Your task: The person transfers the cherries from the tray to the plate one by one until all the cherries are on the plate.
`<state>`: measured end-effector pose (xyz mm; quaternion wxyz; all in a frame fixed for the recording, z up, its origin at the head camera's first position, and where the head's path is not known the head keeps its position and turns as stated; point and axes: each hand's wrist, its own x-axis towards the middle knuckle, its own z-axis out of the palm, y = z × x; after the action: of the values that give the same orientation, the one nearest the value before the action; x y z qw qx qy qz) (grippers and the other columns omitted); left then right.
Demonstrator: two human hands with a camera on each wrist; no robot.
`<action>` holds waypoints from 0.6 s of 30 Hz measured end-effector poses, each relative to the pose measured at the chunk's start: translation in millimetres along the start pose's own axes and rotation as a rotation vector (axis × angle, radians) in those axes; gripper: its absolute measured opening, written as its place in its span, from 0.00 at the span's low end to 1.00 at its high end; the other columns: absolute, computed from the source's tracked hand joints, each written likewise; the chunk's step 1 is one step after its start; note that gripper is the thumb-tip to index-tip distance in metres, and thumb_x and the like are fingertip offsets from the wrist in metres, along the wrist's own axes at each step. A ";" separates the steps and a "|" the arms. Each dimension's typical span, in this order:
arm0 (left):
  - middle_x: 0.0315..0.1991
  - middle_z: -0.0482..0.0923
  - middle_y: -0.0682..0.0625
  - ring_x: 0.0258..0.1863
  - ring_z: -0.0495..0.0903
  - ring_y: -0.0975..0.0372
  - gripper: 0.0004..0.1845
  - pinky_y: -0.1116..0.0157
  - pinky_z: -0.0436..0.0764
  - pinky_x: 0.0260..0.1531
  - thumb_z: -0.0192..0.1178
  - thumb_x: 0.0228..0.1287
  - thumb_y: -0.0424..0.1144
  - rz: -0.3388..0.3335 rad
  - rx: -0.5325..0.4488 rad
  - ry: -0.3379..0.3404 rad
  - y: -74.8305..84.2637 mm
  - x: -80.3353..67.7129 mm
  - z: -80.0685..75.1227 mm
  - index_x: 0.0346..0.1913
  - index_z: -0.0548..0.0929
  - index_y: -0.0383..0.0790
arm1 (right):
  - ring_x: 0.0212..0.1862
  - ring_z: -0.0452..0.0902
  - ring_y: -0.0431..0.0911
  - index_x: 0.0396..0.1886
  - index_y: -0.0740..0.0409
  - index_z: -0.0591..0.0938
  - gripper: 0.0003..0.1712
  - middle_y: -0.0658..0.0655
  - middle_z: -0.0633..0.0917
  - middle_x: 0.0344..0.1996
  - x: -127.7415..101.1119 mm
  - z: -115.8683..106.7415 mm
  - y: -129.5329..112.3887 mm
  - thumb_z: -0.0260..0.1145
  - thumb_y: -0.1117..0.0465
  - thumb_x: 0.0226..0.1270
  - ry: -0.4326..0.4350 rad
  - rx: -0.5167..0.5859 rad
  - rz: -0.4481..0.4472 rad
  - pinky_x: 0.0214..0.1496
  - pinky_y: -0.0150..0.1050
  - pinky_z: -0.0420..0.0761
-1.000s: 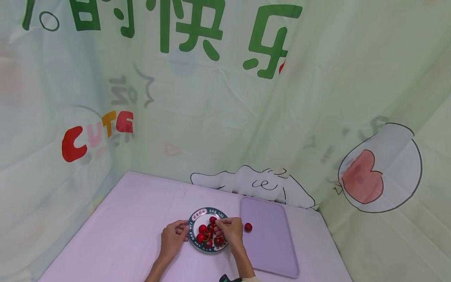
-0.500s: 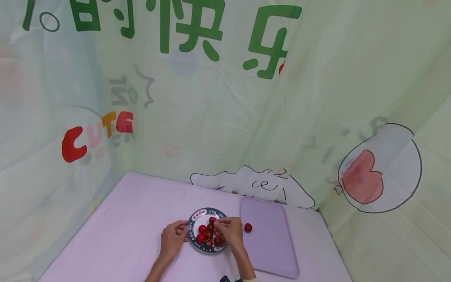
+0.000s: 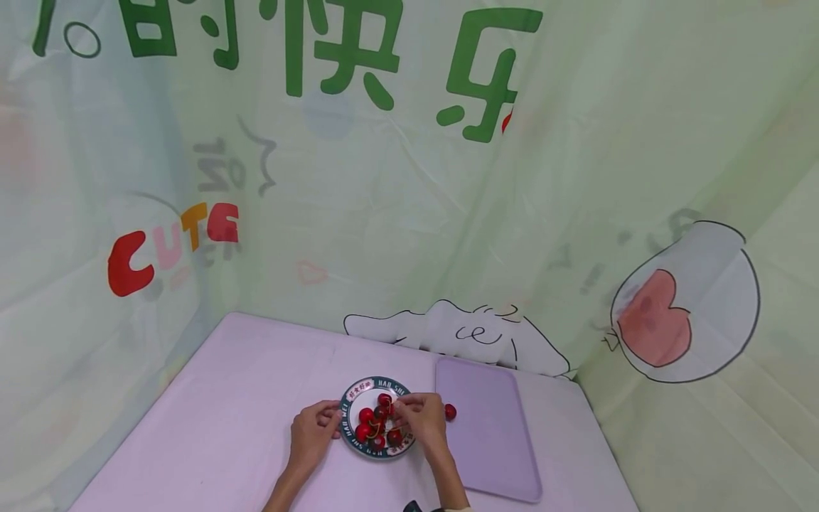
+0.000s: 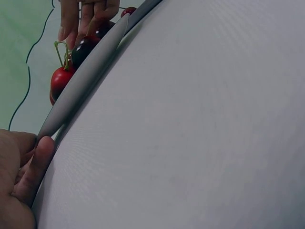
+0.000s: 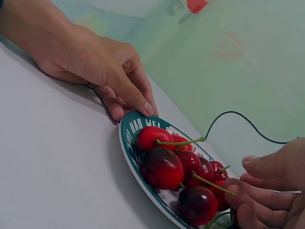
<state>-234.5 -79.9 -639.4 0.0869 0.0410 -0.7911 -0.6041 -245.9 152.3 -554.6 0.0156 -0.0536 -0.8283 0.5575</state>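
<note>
While the left hand (image 3: 311,432) steadies the plate (image 3: 348,432), the right hand (image 3: 422,421) pinches a cherry (stemmed) (image 3: 384,400).

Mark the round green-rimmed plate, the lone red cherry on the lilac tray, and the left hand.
Round green-rimmed plate (image 5: 127,136): right wrist view, lettered rim.
Lone red cherry (image 3: 451,412): head view, its middle.
Left hand (image 3: 310,432): head view, back of hand.

My head camera looks down from well above and behind the plate (image 3: 376,418), taking in the whole table (image 3: 243,398) and the printed backdrop (image 3: 397,213) beyond it. My left wrist camera sits low, just beside the plate's (image 4: 81,90) rim, skimming the tabletop, while my right wrist camera looks close across the plate (image 5: 143,167) from its other side. All three share the plate and its cherries (image 5: 164,164).
</note>
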 end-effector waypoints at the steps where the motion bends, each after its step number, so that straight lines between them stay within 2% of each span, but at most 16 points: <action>1: 0.37 0.90 0.49 0.24 0.86 0.65 0.13 0.75 0.86 0.31 0.68 0.76 0.34 -0.003 0.000 0.001 -0.7 0.3 0.2 0.59 0.90 0.36 | 0.31 0.91 0.52 0.46 0.65 0.92 0.08 0.57 0.93 0.30 -2.1 -2.0 -3.0 0.75 0.65 0.74 0.003 0.001 0.007 0.36 0.37 0.92; 5: 0.37 0.90 0.49 0.24 0.86 0.65 0.14 0.76 0.86 0.31 0.68 0.77 0.34 -0.010 0.006 -0.001 -2.6 0.9 1.2 0.60 0.90 0.37 | 0.32 0.91 0.53 0.47 0.67 0.92 0.09 0.61 0.94 0.31 -7.7 -9.8 -10.4 0.74 0.65 0.74 0.046 -0.031 -0.004 0.36 0.38 0.91; 10: 0.38 0.90 0.48 0.24 0.87 0.65 0.14 0.75 0.87 0.31 0.68 0.77 0.34 -0.016 0.004 -0.003 -1.3 0.4 1.5 0.60 0.90 0.36 | 0.32 0.91 0.56 0.45 0.69 0.92 0.09 0.66 0.94 0.32 -6.2 -20.7 -12.5 0.75 0.66 0.73 0.134 -0.058 -0.057 0.31 0.32 0.86; 18: 0.38 0.89 0.49 0.24 0.86 0.65 0.14 0.75 0.87 0.31 0.68 0.77 0.34 -0.020 -0.002 -0.002 0.9 0.2 0.3 0.60 0.89 0.36 | 0.33 0.92 0.55 0.45 0.71 0.92 0.08 0.65 0.94 0.33 -11.8 -47.8 -31.3 0.75 0.68 0.71 0.229 -0.047 -0.109 0.30 0.27 0.82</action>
<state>-234.7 -79.4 -638.6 0.0800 0.0482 -0.7901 -0.6058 -232.3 183.5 -507.2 0.1392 -0.0719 -0.8357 0.5264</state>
